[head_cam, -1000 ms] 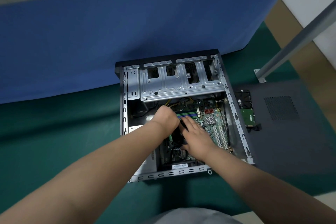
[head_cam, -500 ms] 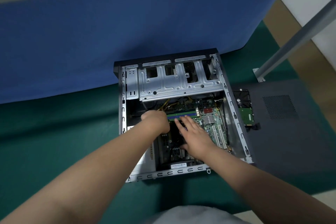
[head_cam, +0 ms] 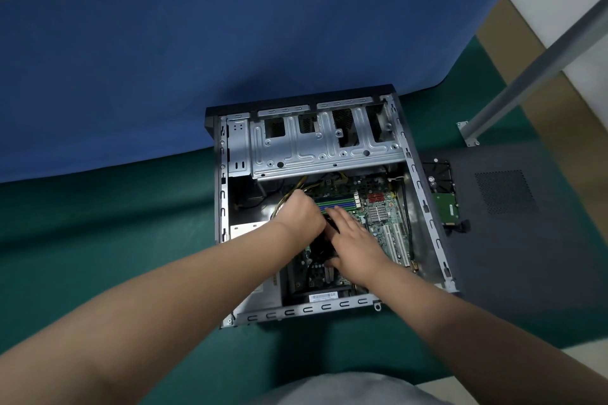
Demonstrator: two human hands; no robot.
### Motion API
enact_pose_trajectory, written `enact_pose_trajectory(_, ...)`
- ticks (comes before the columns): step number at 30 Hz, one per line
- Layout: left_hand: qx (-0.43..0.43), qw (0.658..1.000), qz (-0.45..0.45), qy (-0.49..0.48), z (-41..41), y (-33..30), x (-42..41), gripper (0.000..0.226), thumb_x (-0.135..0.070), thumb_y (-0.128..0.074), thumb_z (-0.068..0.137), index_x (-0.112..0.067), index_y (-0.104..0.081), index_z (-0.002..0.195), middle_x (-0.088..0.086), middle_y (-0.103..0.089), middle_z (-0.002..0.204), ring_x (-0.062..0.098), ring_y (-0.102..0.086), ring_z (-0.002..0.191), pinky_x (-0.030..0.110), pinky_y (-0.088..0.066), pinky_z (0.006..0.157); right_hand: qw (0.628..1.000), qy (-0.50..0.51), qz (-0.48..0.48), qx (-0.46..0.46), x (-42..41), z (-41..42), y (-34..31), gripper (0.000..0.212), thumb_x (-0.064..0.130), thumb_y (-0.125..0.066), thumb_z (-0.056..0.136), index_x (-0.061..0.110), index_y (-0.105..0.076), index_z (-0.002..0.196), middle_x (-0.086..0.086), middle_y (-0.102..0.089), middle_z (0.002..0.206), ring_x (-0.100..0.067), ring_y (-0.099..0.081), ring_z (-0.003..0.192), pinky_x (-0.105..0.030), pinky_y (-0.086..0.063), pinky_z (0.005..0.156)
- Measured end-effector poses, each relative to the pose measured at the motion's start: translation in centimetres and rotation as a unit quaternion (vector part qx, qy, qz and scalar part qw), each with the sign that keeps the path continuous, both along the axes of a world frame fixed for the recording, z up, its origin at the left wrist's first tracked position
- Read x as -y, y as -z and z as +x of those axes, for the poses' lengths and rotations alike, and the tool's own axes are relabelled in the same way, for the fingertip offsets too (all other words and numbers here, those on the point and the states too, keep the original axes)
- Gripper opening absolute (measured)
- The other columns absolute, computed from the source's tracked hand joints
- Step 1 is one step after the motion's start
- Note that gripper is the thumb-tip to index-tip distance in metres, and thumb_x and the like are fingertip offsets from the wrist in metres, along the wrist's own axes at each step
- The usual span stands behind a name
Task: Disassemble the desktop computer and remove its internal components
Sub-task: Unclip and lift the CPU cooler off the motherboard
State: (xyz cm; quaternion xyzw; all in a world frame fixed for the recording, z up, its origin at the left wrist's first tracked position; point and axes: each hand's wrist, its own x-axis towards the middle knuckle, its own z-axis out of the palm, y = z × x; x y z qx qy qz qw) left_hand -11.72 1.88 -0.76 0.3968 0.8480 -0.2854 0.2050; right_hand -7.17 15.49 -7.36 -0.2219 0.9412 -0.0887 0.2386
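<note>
Nearby, on the green table cover (head_cam: 98,240), the open grey metal desktop computer case (head_cam: 424,204) lies on its side with its black front edge against a blue fabric partition (head_cam: 230,59). Just right of the case a dark grey perforated side panel (head_cam: 513,207) lies flat, and on its left edge rests a hard drive with a green circuit board (head_cam: 444,204), a black plug at its near end. A slanted grey metal post (head_cam: 533,52) stands at far right.

Inside the case, a silver drive cage (head_cam: 316,148) spans the far part. Nearer lies the green motherboard (head_cam: 378,207) with blue and green memory slots (head_cam: 335,202), a small silver heatsink (head_cam: 377,213) and white expansion slots (head_cam: 396,240). Yellow and black cables (head_cam: 289,196) run under the cage at the left.

Both forearms reach in and cover the middle of the board. The left hand (head_cam: 301,215) is curled, knuckles up, its grip hidden beneath it, so whether it holds anything cannot be told. The right hand (head_cam: 353,240) has its fingers spread over a black cooler block (head_cam: 320,246) between the two hands, thumb at the block's near edge; whether it clasps the block cannot be told.
</note>
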Motion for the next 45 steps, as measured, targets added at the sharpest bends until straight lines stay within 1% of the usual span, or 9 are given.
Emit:
enact_pose_trajectory(4, 0.037, 0.97, 0.03, -0.239, -0.8, -0.1, -0.6, 0.013, -0.013, -0.048, 0.092, -0.019, -0.059, 0.096, -0.004, -0.062, 0.098, 0.018, -0.059, 0.086, 0.025, -0.037, 0.057, 1.0, 0.01, -0.011, 0.003, 0.0, 0.0, -0.2, 0.085, 0.014, -0.062, 0.085, 0.016, -0.009, 0.152, -0.006, 0.007, 0.159, -0.021, 0.012, 0.145, -0.034, 0.002, 0.116)
enact_pose_trajectory(9, 0.136, 0.853, 0.065, -0.5, -2.0, -0.4, 0.2, 0.026, -0.018, -0.047, 0.088, -0.015, -0.06, 0.11, 0.0, -0.064, 0.101, 0.021, -0.062, 0.094, 0.029, -0.046, 0.075, 1.0, 0.007, -0.01, 0.001, 0.0, 0.2, -0.3, 0.095, 0.02, -0.064, 0.086, 0.02, 0.006, 0.151, -0.005, 0.007, 0.159, -0.021, 0.012, 0.145, -0.032, 0.004, 0.114)
enact_pose_trajectory(14, 0.089, 0.914, 0.031, -0.394, -1.4, -0.3, -0.5, 0.034, -0.018, -0.052, 0.089, -0.015, -0.055, 0.122, 0.001, -0.059, 0.119, 0.022, -0.057, 0.111, 0.029, -0.039, 0.074, 1.0, 0.009, -0.015, -0.002, -0.1, 0.1, -0.2, 0.093, 0.015, -0.063, 0.086, 0.019, 0.002, 0.152, -0.005, 0.006, 0.159, -0.022, 0.011, 0.145, -0.033, 0.003, 0.115)
enact_pose_trajectory(18, 0.01, 0.99, 0.004, -0.141, -0.2, -0.1, -0.4, 0.041, -0.019, -0.051, 0.093, -0.008, -0.045, 0.132, 0.01, -0.049, 0.126, 0.026, -0.048, 0.114, 0.031, -0.034, 0.082, 1.0, 0.004, -0.004, -0.002, -0.1, 0.2, -0.1, 0.083, 0.014, -0.061, 0.085, 0.015, -0.011, 0.151, -0.008, 0.008, 0.159, -0.023, 0.012, 0.145, -0.033, 0.005, 0.113)
enact_pose_trajectory(25, -0.029, 0.997, -0.02, 0.07, 1.2, 0.2, 0.0, 0.024, -0.011, -0.042, 0.097, -0.012, -0.058, 0.115, 0.002, -0.058, 0.111, 0.022, -0.051, 0.1, 0.031, -0.026, 0.071, 1.0, 0.001, 0.002, -0.001, 0.0, 0.1, 0.2, 0.087, 0.028, -0.065, 0.086, 0.016, -0.008, 0.151, -0.005, 0.008, 0.159, -0.021, 0.012, 0.145, -0.032, 0.007, 0.111)
enact_pose_trajectory(32, 0.048, 0.987, 0.015, -0.15, -0.5, 0.3, -1.3, 0.024, -0.011, -0.047, 0.094, -0.015, -0.059, 0.115, -0.002, -0.062, 0.114, 0.02, -0.059, 0.105, 0.027, -0.039, 0.071, 1.0, 0.0, -0.002, -0.006, 0.0, 0.1, 0.1, 0.078, 0.016, -0.063, 0.086, 0.016, -0.017, 0.15, -0.007, 0.007, 0.159, -0.023, 0.011, 0.145, -0.035, 0.001, 0.115)
enact_pose_trajectory(39, 0.116, 0.866, 0.084, -0.48, -2.2, 0.1, 0.1, 0.03, -0.016, -0.047, 0.088, -0.013, -0.056, 0.116, 0.003, -0.063, 0.104, 0.024, -0.062, 0.097, 0.03, -0.046, 0.073, 1.0, 0.005, -0.009, 0.001, 0.0, 0.1, 0.0, 0.092, 0.018, -0.064, 0.085, 0.019, 0.0, 0.152, -0.007, 0.009, 0.159, -0.023, 0.012, 0.145, -0.034, 0.004, 0.113)
enact_pose_trajectory(42, 0.146, 0.834, 0.098, -0.524, -2.5, -0.2, 0.4, 0.028, -0.015, -0.047, 0.086, -0.012, -0.059, 0.112, 0.003, -0.063, 0.1, 0.023, -0.062, 0.095, 0.031, -0.047, 0.078, 1.0, 0.002, -0.008, -0.002, -0.1, 0.0, 0.0, 0.091, 0.023, -0.065, 0.086, 0.018, -0.002, 0.152, -0.007, 0.008, 0.159, -0.023, 0.012, 0.145, -0.032, 0.007, 0.111)
enact_pose_trajectory(45, 0.137, 0.864, 0.084, -0.477, -2.1, -0.2, 0.5, 0.029, -0.018, -0.047, 0.088, -0.012, -0.056, 0.116, 0.002, -0.061, 0.102, 0.023, -0.06, 0.098, 0.031, -0.045, 0.072, 1.0, 0.004, -0.009, 0.005, -0.1, 0.0, 0.2, 0.096, 0.031, -0.064, 0.087, 0.019, 0.005, 0.151, -0.006, 0.009, 0.159, -0.022, 0.013, 0.145, -0.032, 0.006, 0.113)
